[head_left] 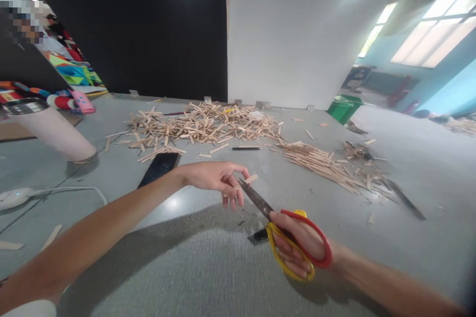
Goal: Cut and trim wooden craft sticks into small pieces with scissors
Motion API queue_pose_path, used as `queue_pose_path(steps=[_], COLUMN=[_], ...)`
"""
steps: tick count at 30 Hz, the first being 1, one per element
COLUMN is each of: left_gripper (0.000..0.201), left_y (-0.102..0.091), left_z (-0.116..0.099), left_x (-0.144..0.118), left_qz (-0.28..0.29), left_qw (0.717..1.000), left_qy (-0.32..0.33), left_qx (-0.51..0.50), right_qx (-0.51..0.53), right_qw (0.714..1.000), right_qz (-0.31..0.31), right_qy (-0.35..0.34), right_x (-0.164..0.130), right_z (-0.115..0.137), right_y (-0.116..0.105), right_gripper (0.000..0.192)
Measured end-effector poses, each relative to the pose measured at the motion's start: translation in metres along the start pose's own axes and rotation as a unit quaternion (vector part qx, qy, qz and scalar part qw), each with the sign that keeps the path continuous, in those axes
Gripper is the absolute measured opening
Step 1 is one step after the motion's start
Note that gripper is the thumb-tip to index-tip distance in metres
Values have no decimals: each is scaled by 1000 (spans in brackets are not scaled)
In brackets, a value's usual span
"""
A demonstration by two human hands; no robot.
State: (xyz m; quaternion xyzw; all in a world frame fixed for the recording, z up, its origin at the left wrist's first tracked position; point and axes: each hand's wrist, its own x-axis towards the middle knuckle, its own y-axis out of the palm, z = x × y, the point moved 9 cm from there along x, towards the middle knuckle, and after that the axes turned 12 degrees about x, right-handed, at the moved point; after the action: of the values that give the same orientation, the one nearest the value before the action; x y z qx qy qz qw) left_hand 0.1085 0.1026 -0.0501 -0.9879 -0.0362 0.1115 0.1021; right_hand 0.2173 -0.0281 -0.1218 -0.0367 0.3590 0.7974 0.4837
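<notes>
Near the middle of the grey table, my left hand (219,178) pinches a short wooden stick (251,178) between thumb and fingers. My right hand (297,237) is closed around the handles of a pair of scissors (260,201) with one red and one yellow loop. Their blade tips are at the stick, right by my left fingertips. Below the scissors, a small black object (260,235) lies partly hidden by my right hand. Behind my hands spreads a heap of loose wooden sticks (208,126), and a bundle of longer sticks (320,161) lies to the right.
A black phone (159,166) lies beyond my left forearm. At the left are a pale pink tumbler (59,131) and a white cable (70,189). A black pen (246,148) and a long metal blade (407,200) rest on the table. Black (159,25) and white (286,34) panels stand behind.
</notes>
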Motion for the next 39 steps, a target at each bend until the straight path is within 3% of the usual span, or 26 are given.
queue_pose_path(steps=[7, 12, 18, 26, 35, 39], left_gripper=[34, 30, 27, 24, 22, 28], left_y=[8, 21, 22, 24, 27, 21], left_z=[-28, -36, -44, -42, -45, -34], left_x=[-2, 1, 0, -1, -4, 1], left_qz=[-44, -60, -77, -73, -60, -79], left_qw=[998, 994, 992, 993, 993, 993], left_qy=[46, 73, 88, 80, 88, 65], left_qx=[-19, -59, -57, -48, -51, -57], right_qx=[15, 7, -5, 11, -9, -18], right_qw=[999, 999, 999, 998, 999, 999], right_qz=[16, 15, 6, 21, -6, -24], right_qy=[-47, -41, -43, -56, -47, -30], right_x=[-5, -10, -12, -13, -15, -10], right_z=[6, 3, 4, -4, 0, -4], right_y=[6, 9, 8, 4, 10, 9], right_gripper=[84, 86, 90, 97, 89, 86])
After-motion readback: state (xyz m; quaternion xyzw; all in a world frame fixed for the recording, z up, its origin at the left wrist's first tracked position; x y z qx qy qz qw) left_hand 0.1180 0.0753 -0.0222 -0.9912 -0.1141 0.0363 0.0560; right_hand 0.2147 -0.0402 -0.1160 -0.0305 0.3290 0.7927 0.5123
